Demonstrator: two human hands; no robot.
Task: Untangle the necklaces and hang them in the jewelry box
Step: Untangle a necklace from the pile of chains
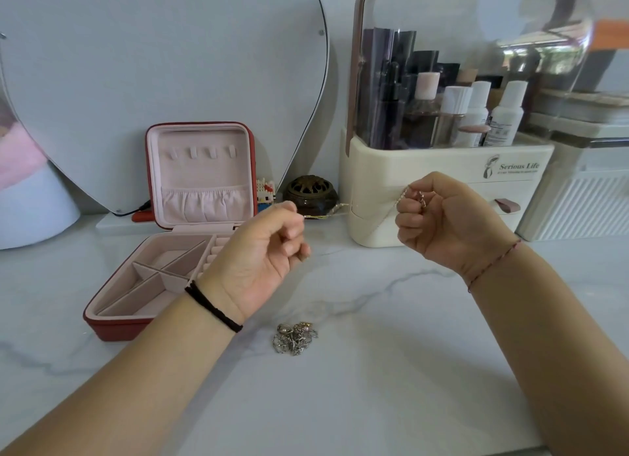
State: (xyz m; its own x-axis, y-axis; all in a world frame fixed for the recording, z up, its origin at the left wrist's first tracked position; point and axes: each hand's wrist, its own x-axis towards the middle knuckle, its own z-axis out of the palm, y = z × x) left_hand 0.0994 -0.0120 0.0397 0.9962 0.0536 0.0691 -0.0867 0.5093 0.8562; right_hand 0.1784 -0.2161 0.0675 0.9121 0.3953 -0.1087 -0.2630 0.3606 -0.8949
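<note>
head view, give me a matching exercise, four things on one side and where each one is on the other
1 jewelry box
2 tangled pile
3 thin chain
4 brown pot

a pinched by left hand and right hand
b open, left on the counter
c loose on the counter, nearest the camera
d at the back, left of the cream organizer

Pairs: 1-b, 2-c, 3-a, 4-d

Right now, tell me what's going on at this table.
A person holds one thin gold chain stretched out in the air: the left hand pinches one end and the right hand grips the other, bunched with what looks like a small pendant. A tangled heap of silver and gold necklaces lies on the white marble table in front. The red jewelry box with pink lining stands open at the left, and the four hooks in its lid hold nothing yet.
</note>
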